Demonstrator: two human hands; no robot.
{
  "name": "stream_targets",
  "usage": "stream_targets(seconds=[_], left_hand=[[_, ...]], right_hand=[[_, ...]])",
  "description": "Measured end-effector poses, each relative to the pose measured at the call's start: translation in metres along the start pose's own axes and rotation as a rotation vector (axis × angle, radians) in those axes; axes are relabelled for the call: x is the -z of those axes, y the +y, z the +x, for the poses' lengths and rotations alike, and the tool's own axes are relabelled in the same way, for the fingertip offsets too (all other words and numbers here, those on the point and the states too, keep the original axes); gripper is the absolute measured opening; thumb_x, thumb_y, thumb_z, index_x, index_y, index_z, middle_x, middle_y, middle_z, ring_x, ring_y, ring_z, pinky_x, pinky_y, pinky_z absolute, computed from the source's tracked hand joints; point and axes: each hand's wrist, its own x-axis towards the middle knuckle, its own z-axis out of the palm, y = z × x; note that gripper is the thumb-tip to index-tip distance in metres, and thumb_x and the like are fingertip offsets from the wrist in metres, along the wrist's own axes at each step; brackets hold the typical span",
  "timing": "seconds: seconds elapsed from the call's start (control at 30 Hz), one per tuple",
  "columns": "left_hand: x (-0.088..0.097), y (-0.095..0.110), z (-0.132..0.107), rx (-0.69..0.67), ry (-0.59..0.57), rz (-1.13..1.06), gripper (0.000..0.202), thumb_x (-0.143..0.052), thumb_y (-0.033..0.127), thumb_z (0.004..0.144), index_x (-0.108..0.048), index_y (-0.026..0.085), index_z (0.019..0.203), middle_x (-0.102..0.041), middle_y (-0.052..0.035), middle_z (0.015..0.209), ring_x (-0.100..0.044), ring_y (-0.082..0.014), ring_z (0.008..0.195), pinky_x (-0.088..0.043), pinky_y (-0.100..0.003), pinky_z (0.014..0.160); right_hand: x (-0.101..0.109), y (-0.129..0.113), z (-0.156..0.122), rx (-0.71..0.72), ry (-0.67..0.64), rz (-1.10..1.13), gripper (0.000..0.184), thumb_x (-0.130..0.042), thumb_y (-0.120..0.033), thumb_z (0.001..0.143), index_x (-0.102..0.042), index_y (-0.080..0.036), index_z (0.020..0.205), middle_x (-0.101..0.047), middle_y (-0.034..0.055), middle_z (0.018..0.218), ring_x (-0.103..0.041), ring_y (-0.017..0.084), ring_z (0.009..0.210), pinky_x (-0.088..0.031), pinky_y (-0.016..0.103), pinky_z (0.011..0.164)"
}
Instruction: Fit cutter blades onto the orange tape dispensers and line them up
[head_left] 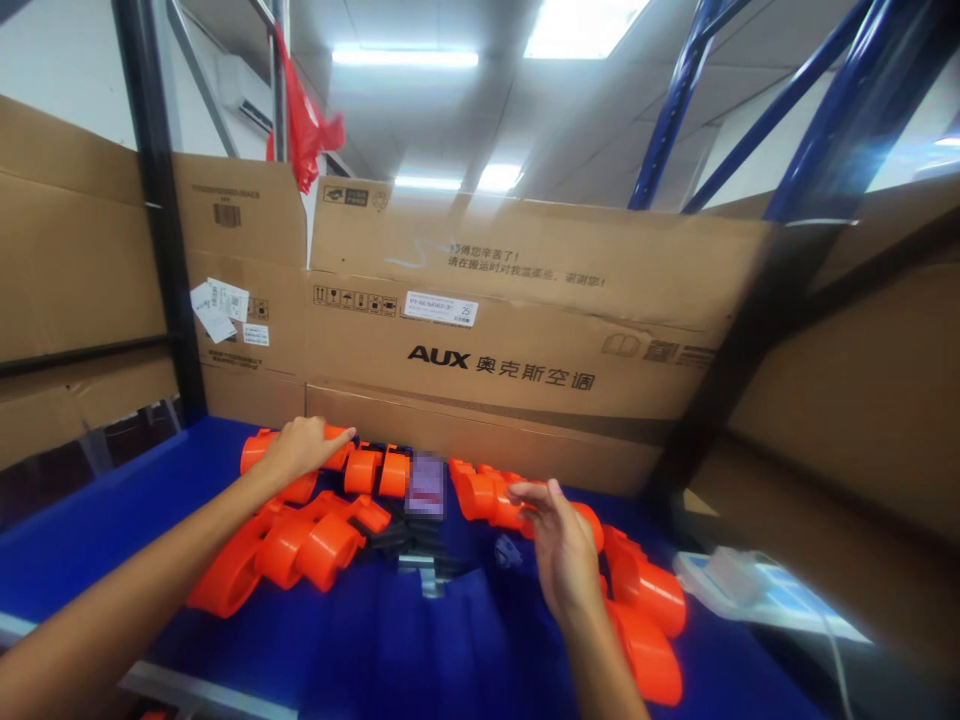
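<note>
Bright orange plastic parts [315,545] lay on a deep blue table cover [420,650]; behind it stood brown cardboard [525,330] with black lettering, a red bag [304,125] above.

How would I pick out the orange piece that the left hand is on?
Find the big cardboard box printed AUX behind the blue table. Along its foot runs a row of orange plastic parts. The piece is at the row's far left end, the only one under the left hand.
</note>
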Motion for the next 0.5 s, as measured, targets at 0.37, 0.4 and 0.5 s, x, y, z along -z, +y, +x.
stream_targets(seconds=[0.37, 0.4, 0.5], left_hand=[[-0.013, -0.015, -0.003, -0.159, -0.11, -0.038, 0.071, -0.033, 0.073, 0.084, -0.074, 0.018, 0.102, -0.069, -0.0227, 0.115, -0.057, -0.045, 0.115, -0.037, -0.054, 0.094], [-0.015, -0.017, -0.004, -0.166, -0.127, -0.067, 0.066, -0.032, 0.07, 0.087, -0.072, 0.021, 0.107, -0.069, -0.02, 0.118, -0.056, -0.0438, 0.117, -0.036, -0.055, 0.096], [-0.02, -0.023, -0.004, -0.174, -0.174, -0.131, 0.054, -0.031, 0.058, 0.093, -0.065, 0.028, 0.121, -0.068, -0.0114, 0.125, -0.058, -0.0377, 0.119, -0.036, -0.051, 0.099]], right_hand=[[0.001, 0.002, 0.0, -0.003, 0.011, -0.018, 0.035, -0.068, -0.051, 0.082, -0.076, -0.017, 0.074, -0.076, 0.0097, 0.087, -0.068, 0.025, 0.087, -0.046, 0.032, 0.071], [0.001, 0.002, 0.0, 0.0, 0.009, -0.021, 0.035, -0.068, -0.051, 0.081, -0.076, -0.017, 0.074, -0.076, 0.0096, 0.087, -0.068, 0.026, 0.087, -0.046, 0.032, 0.071], [0.0, 0.002, 0.0, -0.001, 0.005, -0.024, 0.035, -0.069, -0.051, 0.081, -0.076, -0.018, 0.075, -0.075, 0.0095, 0.088, -0.067, 0.026, 0.088, -0.046, 0.032, 0.071]])
